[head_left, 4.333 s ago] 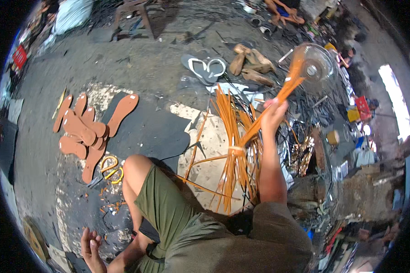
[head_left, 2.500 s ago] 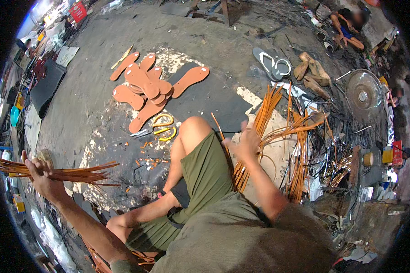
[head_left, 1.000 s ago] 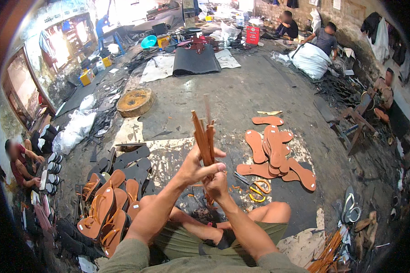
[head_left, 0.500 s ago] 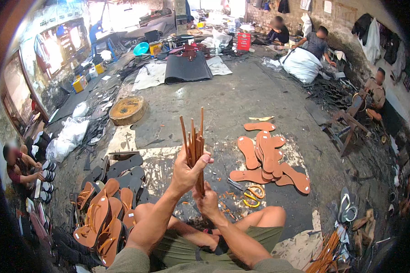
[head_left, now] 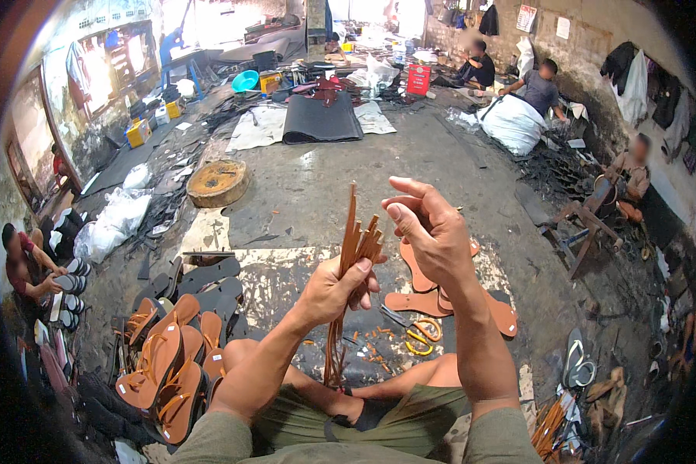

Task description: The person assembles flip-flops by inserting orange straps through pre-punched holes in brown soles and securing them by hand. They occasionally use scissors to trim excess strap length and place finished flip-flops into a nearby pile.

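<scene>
A bundle of thin brown strips [head_left: 356, 241] stands nearly upright in front of me, its loose lower ends hanging over my lap. My left hand [head_left: 329, 292] is closed around its middle. Just right of the strip tops, my right hand [head_left: 435, 236] is raised with nothing visible in it, fingers bent loosely and thumb apart. Behind my right forearm lie tan sandal soles [head_left: 503, 315], partly hidden. Scissors [head_left: 421, 337] with orange and yellow handles rest on the dark mat, near small brown offcuts [head_left: 374, 357].
Finished tan sandals [head_left: 162, 363] and black soles [head_left: 215, 280] are piled at my left. More brown strips [head_left: 551, 421] and a flip-flop [head_left: 576, 362] lie at my right. Ahead stand a round wooden block [head_left: 218, 184] and a dark sheet roll [head_left: 321, 120]. Several people work around the room.
My right hand has let go of the bundle's lower part and risen to the right of its top. My left hand, still holding the strips, has shifted slightly right and down.
</scene>
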A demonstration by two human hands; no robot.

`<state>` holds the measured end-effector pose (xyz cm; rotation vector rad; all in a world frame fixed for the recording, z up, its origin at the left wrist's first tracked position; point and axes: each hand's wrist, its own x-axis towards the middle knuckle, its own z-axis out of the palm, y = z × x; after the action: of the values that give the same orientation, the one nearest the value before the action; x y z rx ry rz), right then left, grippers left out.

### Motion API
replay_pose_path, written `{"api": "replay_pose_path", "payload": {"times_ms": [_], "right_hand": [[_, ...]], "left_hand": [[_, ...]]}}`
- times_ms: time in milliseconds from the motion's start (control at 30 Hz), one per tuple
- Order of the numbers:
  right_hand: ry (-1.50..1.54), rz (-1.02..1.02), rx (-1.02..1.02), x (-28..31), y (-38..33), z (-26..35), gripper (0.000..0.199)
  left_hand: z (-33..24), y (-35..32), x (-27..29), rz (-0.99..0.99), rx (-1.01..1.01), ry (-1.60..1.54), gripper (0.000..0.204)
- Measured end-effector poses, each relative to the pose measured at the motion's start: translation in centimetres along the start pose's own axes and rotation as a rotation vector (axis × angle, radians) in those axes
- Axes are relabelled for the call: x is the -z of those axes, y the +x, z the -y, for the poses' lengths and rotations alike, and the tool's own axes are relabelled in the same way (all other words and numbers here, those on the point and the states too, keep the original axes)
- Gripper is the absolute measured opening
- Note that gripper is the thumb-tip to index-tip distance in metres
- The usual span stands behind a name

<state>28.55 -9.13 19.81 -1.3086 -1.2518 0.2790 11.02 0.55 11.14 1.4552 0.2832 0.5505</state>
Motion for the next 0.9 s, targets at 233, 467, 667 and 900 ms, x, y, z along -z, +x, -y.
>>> {"api": "replay_pose_path", "payload": {"times_ms": [233,467,667,900], "right_hand": [[0.034,-0.014,-0.036,-0.5,-1.4,-0.4,0.023],[-0.340,-0.744,0.099,20.4,-5.1,-0.4,0.034],[-0.425,-0.521,0.028,17.8,-5.4,5.1,0.033],[-0.138,0.198,0.033,1.4,-1.5,3.1,0.031]], "left_hand": [[0.4,0.0,0.4,-0.185,-0.103,-0.078,0.036],[3.3,-1.5,15.7,-0.696,-0.135,-0.019,0.037],[0.2,-0.7,13.2,-0.513,-0.170,0.151,0.037],[-3.6,1.8,2.9,-0.106,-0.355,0.007,0.035]]}}
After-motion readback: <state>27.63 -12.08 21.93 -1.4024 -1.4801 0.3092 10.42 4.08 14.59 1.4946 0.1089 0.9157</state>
